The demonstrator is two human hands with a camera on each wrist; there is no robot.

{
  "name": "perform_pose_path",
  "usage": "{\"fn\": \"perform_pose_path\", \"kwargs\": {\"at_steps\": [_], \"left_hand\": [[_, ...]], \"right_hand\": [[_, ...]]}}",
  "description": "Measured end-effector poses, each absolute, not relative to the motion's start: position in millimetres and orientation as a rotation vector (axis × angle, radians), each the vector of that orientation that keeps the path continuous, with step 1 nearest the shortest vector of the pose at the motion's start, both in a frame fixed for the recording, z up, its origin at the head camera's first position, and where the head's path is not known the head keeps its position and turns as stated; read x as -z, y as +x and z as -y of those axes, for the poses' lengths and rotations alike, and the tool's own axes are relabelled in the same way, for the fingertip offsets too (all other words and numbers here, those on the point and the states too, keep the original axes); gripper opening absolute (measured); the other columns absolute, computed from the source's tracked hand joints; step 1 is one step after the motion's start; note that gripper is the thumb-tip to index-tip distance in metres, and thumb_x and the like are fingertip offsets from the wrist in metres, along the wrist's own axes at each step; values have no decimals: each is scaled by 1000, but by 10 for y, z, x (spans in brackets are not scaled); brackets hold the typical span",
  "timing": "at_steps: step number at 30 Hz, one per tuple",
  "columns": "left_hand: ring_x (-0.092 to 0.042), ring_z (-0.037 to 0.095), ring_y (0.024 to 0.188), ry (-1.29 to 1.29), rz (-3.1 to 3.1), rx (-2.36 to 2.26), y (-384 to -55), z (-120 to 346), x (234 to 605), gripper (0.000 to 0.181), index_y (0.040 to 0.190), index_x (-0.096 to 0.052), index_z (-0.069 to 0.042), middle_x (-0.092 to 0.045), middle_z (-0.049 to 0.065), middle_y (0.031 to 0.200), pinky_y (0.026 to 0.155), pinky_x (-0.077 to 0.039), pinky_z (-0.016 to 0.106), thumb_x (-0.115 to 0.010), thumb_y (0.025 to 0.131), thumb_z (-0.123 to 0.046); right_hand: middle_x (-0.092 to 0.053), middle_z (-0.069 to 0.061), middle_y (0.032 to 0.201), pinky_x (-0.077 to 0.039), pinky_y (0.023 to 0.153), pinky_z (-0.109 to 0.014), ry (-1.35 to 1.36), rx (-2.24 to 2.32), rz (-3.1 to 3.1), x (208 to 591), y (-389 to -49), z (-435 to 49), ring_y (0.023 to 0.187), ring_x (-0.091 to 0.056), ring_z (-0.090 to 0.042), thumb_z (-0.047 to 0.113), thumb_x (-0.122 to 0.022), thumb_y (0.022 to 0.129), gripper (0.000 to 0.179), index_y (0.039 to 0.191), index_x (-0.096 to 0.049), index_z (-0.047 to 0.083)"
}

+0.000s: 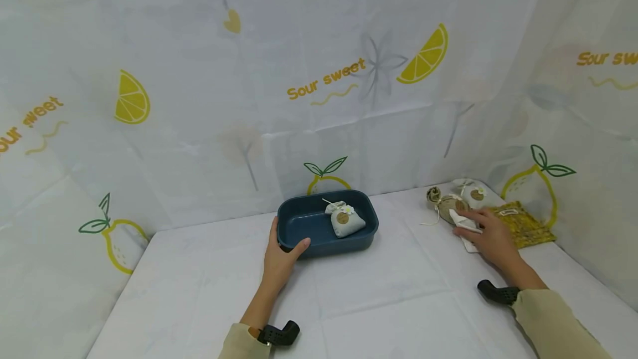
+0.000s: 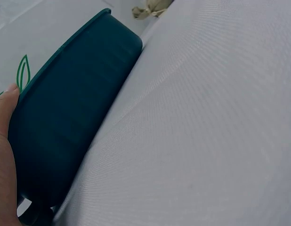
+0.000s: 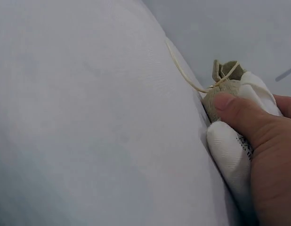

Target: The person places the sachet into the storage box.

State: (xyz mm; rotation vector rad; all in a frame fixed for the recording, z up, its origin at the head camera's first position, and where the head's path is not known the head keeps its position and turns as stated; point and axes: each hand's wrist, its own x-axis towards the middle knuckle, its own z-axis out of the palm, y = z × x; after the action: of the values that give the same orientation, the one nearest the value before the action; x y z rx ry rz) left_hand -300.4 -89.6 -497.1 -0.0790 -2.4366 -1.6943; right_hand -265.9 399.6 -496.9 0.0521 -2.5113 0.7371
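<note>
My left hand (image 1: 280, 262) grips the near left end of a dark blue rectangular bin (image 1: 331, 248), thumb on the front side. Inside the bin, toward its right, lies a pale drawstring sachet (image 1: 353, 227) with a round brown label and a small white flower. At the table's right side my right hand (image 1: 493, 240) pinches a white cloth sachet (image 3: 228, 148) at its gathered top, between thumb and fingers. A tan drawstring sachet (image 1: 446, 206) lies right behind it, and my thumb overlaps this in the right wrist view. The hand hides part of the white sachet.
Behind the right hand lie another pale sachet (image 1: 482, 197) with a brown label and a yellow patterned pouch (image 1: 528, 225). A white cloth (image 1: 349, 303) covers the table. Lemon-printed sheets (image 1: 199, 98) hang along the back and right side.
</note>
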Motion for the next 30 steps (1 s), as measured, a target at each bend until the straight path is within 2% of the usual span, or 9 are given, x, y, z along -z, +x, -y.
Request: {"fn": "perform_pose_path", "kwargs": {"at_steps": [4,6,8,11,14,17,20,24,30], "left_hand": [[-24,37,156,-90,2437,1697,-3012,886,4984,105,163,-17,-26,-24,7,169,120,-27,65,-80,83,-50],[-24,37,156,-96,2434,1697,-3013,881,4983,105,163,-17,-25,-24,7,169,120,-27,65,-80,83,-50],[-24,36,156,-95,2426,1699,-3011,879,4976,105,163,-18,-25,-24,7,169,120,-27,64,-80,83,-50],[-24,37,156,-87,2423,1702,-3002,883,4961,105,163,-18,-24,-23,8,169,120,-27,64,-80,83,-49],[-23,36,156,-87,2425,1705,-2998,890,4957,105,163,-17,-24,-23,8,170,121,-27,64,-80,83,-48],[-23,37,156,-93,2425,1708,-2995,891,4959,105,163,-17,-24,-23,8,170,121,-27,64,-80,83,-48],[-24,37,156,-94,2423,1706,-2994,891,4966,105,163,-17,-24,-24,8,169,121,-27,64,-80,83,-48],[-24,38,155,-98,2425,1697,-2995,892,4971,105,163,-17,-23,-24,9,169,120,-27,65,-80,83,-49],[-24,37,155,-100,2424,1696,-3000,893,4961,105,163,-17,-24,-24,9,169,120,-27,65,-80,83,-49]], "right_hand": [[-67,-19,107,-41,65,-10,36,-725,2433,4944,-2641,-3966,87,-48,11,14,-84,82,41,119,-73,-2],[-70,-20,105,-37,64,-4,33,-711,2401,4911,-2643,-3930,85,-41,20,12,-84,81,38,115,-74,-4],[-72,-22,102,-36,62,-4,57,-683,2368,4868,-2659,-3878,81,-51,13,9,-85,79,36,110,-75,-6],[-74,-23,97,-41,61,-8,120,-657,2324,4798,-2684,-3786,76,-64,-18,3,-87,74,33,104,-77,-6],[-73,-27,100,-55,65,-27,178,-645,2338,4726,-2681,-3686,84,-68,-41,6,-87,75,34,104,-76,-8],[-71,-29,106,-57,67,-50,220,-670,2386,4664,-2663,-3588,88,-68,-44,14,-81,85,34,109,-74,-9],[-71,-23,107,-53,63,-38,271,-712,2399,4630,-2668,-3502,78,-64,-26,18,-71,95,32,118,-72,-4],[-67,-9,96,-33,52,-18,382,-789,2306,4628,-2723,-3414,60,-36,-1,9,-72,92,31,122,-73,3],[-72,-12,103,-36,64,-7,474,-811,2194,4587,-2829,-3257,83,-45,14,-2,-83,76,33,107,-79,6]]}}
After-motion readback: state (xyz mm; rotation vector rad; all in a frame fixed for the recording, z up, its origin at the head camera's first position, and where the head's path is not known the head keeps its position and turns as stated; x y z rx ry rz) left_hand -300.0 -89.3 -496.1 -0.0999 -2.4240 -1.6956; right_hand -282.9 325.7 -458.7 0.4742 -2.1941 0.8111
